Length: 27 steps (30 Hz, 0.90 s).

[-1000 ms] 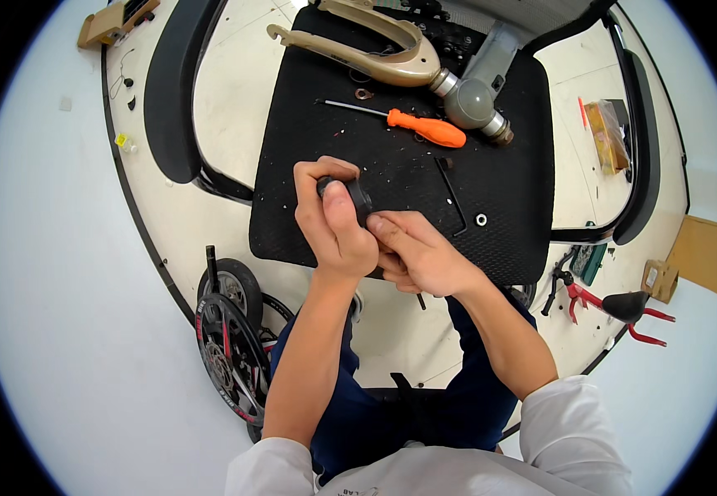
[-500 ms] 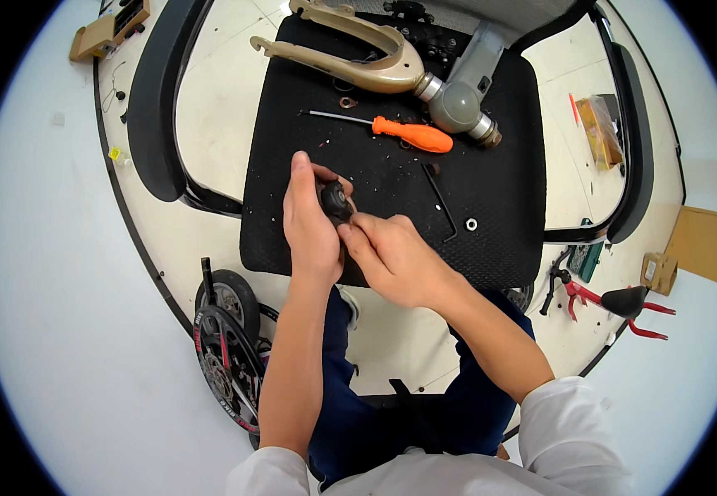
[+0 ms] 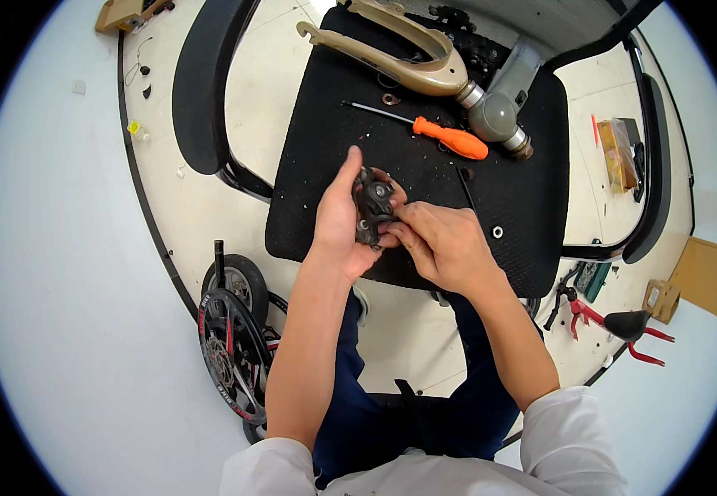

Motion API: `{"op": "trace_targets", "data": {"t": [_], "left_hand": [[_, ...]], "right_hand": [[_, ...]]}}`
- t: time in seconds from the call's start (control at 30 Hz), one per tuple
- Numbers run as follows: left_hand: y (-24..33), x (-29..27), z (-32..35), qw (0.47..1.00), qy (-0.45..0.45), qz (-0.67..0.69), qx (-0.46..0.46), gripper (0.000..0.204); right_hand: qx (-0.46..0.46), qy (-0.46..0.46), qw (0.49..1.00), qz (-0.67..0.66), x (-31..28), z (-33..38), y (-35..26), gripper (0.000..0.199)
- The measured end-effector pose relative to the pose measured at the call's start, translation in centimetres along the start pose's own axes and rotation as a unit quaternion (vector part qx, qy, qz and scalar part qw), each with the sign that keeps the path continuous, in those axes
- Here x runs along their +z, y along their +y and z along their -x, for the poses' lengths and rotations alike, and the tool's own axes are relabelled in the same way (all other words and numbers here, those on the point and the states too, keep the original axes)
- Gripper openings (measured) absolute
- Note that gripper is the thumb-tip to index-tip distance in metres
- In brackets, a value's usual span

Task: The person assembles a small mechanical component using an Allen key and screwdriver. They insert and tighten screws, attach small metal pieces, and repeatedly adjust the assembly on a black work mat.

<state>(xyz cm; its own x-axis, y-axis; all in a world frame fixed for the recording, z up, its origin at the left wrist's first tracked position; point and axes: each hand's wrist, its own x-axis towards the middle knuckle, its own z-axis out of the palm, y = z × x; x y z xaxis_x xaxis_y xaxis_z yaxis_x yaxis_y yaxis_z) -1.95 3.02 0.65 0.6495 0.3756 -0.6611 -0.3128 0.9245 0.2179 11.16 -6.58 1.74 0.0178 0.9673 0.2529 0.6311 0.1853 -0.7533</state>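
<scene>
A black chair seat with little white crumbs on it carries the things, and around it are a pale floor and a white wall. On the seat I count one orange screwdriver, one tan fork, one thin black rod and one small silver ring. Two wheels are off to the left. One black metal part sits in the left hand, over the front of the seat. It is dark and lumpy, with round grey spots. The left fingers bend behind it, and the thumb sticks up. The right hand has its fingertips pinched close at the part's right edge; I cannot tell what they grip.
</scene>
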Motion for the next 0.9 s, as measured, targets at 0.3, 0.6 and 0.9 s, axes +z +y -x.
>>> {"op": "trace_targets", "data": {"t": [0.3, 0.6, 0.9], "left_hand": [[0.5, -0.8, 1.4, 0.994, -0.108, -0.004, -0.023, 0.047], [-4.3, 1.0, 1.2, 0.944, 0.004, -0.326, -0.042, 0.049], [-1.3, 0.0, -0.7, 0.991, 0.064, -0.086, 0.086, 0.046]], "right_hand": [[0.300, -0.198, 0.884, -0.301, -4.8, 1.1, 2.2, 0.021], [0.355, -0.008, 0.789, -0.502, -5.0, -2.2, 3.2, 0.017], [0.022, -0.150, 0.986, -0.068, -4.7, 2.6, -9.1, 0.020]]}}
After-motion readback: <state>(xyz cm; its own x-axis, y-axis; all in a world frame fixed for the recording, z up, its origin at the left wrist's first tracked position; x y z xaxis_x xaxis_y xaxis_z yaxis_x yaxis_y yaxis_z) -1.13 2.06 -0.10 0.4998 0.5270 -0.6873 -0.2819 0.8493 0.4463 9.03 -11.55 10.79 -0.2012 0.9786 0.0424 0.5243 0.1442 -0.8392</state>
